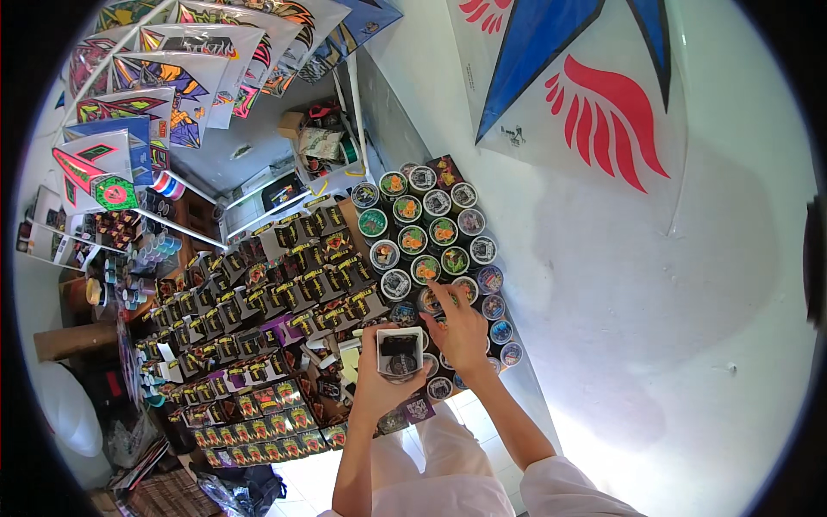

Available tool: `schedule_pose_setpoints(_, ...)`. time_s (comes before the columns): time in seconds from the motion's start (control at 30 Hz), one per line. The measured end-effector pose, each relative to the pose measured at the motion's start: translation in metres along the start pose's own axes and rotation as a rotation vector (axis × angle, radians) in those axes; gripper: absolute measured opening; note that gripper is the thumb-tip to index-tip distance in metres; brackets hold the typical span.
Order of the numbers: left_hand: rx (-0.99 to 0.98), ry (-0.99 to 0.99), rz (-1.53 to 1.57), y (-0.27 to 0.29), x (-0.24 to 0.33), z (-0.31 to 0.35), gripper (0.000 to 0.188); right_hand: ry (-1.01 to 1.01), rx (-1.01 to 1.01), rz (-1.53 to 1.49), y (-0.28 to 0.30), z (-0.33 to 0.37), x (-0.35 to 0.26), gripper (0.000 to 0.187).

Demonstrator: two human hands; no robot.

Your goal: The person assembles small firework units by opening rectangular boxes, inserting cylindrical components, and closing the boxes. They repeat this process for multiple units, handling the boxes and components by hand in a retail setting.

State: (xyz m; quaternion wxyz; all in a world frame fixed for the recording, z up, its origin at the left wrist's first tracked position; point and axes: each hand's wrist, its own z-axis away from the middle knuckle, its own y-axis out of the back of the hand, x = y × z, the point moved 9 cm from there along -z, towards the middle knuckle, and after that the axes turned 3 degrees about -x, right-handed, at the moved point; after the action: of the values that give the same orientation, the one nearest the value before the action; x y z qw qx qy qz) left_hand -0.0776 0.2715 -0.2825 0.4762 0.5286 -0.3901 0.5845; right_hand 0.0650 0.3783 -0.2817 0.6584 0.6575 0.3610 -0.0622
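Note:
My left hand (376, 383) is wrapped round a small open-topped box (419, 347), white on its inside edges. Inside the box lies something dark with a round, printed face; its kind I cannot make out. To the right, my right hand (462, 329) reaches over a group of round-topped canisters, fingers stretched out and apart. Its index finger and thumb are at a canister (428, 300) partly hidden by the hand; whether they touch it I cannot tell. Just beyond it stands a canister with an orange and green top (425, 269).
Rows of dark, yellow-lettered boxes (301, 293) fill the table to the left. Upright canisters (438, 202) crowd its right side, near a white wall (629, 284). Kites in clear sleeves (177, 95) hang at the upper left; a large kite (586, 112) hangs on the wall.

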Motion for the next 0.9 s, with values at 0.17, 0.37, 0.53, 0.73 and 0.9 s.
schedule_pose_setpoints(0.17, 0.091, -0.021, -0.018, 0.04, 0.023, 0.022, 0.072, -0.095, -0.059, -0.243, 0.04, 0.01, -0.036, 0.065)
schedule_pose_setpoints(0.37, -0.023, -0.106, 0.011, 0.079, 0.109, 0.071, 0.075, 0.225, -0.221, -0.422, 0.171, 0.018, -0.156, 0.072)
schedule_pose_setpoints(0.53, -0.095, -0.226, -0.028, 0.094, 0.193, 0.133, 0.075, 0.662, -0.234, -0.217, 0.273, 0.054, -0.278, 0.076)
schedule_pose_setpoints(0.73, -0.16, -0.305, 0.045, 0.102, 0.248, 0.208, 0.076, 0.758, -0.627, -0.181, 0.294, 0.128, -0.368, 0.069)
schedule_pose_setpoints(0.9, -0.172, -0.351, 0.0, 0.112, 0.259, 0.265, 0.079, 0.861, -0.766, -0.198, 0.293, 0.18, -0.405, 0.066)
